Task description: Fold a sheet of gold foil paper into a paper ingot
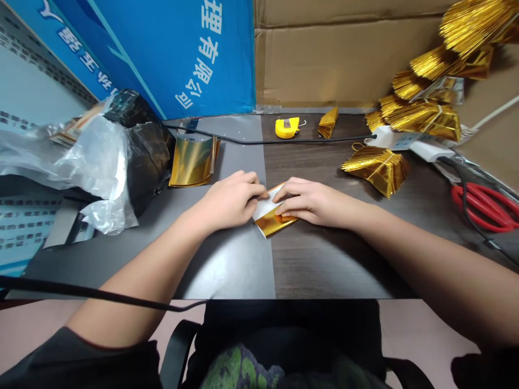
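Both hands work together at the middle of the desk, on the line where a grey mat meets dark wood-grain laminate. The left hand [229, 201] and the right hand [314, 202] nearly meet, their fingers curled over and pressing down on a gold foil sheet [271, 225] with a white face, which lies flat and tilted across that line. Both hands are clamped on it from opposite sides, so it shows only in the gap between them. Just beyond the left hand, a stack of gold foil sheets [193, 160] lies on the grey mat beside a black plastic bag [148, 156]. A translucent plastic bag [97, 167] bulges against the black bag, and a printed card [77, 125] pokes out at its upper edge; the bags' other contents are hidden. Beyond the right hand sits a bundle of fringed gold foil pieces [377, 170], tied with thin gold string. More bundles [425, 121] are piled against a cardboard carton [336, 59] behind a white power strip [405, 139]. A yellow tape measure [287, 127] and a small folded gold piece [328, 121] lie near the back edge of the desk, and red-handled scissors [484, 206] lie at far right.
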### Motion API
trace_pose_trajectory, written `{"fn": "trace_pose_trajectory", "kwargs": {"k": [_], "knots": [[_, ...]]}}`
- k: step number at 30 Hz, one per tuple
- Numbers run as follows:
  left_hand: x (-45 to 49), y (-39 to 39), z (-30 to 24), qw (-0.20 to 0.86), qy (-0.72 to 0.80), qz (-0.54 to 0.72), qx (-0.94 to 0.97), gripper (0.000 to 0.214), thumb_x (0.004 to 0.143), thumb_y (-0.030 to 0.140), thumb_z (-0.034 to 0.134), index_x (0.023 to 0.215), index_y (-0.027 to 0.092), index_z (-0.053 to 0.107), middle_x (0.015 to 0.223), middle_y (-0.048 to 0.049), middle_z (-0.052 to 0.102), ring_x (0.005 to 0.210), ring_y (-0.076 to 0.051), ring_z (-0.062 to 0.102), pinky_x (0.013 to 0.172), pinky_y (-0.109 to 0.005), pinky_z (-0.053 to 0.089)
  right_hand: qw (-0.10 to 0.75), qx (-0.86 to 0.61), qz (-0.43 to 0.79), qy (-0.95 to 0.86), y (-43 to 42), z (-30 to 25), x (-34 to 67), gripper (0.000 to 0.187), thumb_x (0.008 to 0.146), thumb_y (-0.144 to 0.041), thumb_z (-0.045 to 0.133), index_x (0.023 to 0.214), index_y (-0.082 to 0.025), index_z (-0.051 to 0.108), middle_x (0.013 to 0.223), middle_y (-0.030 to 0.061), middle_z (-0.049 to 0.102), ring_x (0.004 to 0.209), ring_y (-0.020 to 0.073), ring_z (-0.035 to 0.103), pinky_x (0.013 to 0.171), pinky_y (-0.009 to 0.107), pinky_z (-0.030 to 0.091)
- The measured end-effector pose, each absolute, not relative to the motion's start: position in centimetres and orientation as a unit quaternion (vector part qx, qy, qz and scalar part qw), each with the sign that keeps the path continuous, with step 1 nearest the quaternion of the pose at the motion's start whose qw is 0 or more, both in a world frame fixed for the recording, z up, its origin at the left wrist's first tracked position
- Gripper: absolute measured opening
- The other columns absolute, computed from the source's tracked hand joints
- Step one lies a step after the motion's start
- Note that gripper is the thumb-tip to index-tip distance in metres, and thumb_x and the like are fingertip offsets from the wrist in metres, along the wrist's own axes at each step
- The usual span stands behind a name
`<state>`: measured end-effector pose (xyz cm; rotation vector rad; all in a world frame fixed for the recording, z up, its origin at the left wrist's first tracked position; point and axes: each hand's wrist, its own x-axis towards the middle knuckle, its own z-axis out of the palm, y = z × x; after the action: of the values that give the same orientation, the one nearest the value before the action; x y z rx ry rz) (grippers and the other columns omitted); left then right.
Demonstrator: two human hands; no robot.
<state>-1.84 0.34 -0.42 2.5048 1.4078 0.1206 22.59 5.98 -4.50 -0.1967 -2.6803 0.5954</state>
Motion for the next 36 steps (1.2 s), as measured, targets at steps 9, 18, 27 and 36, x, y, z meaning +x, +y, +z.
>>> {"fn": "trace_pose_trajectory", "kwargs": {"k": [9,18,27,36], "knots": [[-2.1,0.0,0.8,0.138,0.406,0.024,0.903,0.025,0.093,0.014,0.053,0.096,0.021,0.076,0.109,-0.0060,0.066,0.103,-0.024,0.060,0.093,-0.039,0.052,0.155,-0.067,0.172,-0.971,4.6,-2.5,22.8,0.030,0.104,-0.035,0.054,0.102,-0.018,0.079,0.122,0.0122,0.068,0.119,0.0276,0.056,0.102,0.047,0.044],[-2.0,-0.4,0.9,0.148,0.345,0.028,0.927,0.023,0.098,0.017,0.054,0.088,0.020,0.075,0.133,-0.0055,0.069,0.130,-0.029,0.053,0.107,-0.046,0.050,0.129,-0.167,0.143,-0.967,3.5,-1.6,23.0,0.021,0.097,-0.041,0.067,0.092,-0.028,0.082,0.109,0.0103,0.066,0.105,0.0280,0.051,0.088,0.044,0.037],[-0.7,-1.1,1.2,0.119,0.389,-0.009,0.914,0.012,0.098,0.022,0.060,0.096,0.020,0.072,0.091,-0.0039,0.069,0.093,-0.022,0.064,0.085,-0.036,0.049,0.098,-0.129,0.160,-0.974,3.5,-1.2,23.2,0.026,0.103,-0.030,0.056,0.096,-0.023,0.080,0.102,0.0075,0.071,0.092,0.0224,0.061,0.082,0.038,0.045],[0.0,-1.3,1.2,0.090,0.446,-0.046,0.889,0.013,0.096,0.030,0.066,0.107,0.025,0.072,0.097,-0.0034,0.067,0.092,-0.023,0.064,0.077,-0.035,0.046,0.115,-0.092,0.217,-0.965,3.7,-1.1,23.2,0.023,0.102,-0.033,0.060,0.101,-0.018,0.078,0.111,0.0096,0.072,0.105,0.0236,0.064,0.093,0.040,0.050]]}}
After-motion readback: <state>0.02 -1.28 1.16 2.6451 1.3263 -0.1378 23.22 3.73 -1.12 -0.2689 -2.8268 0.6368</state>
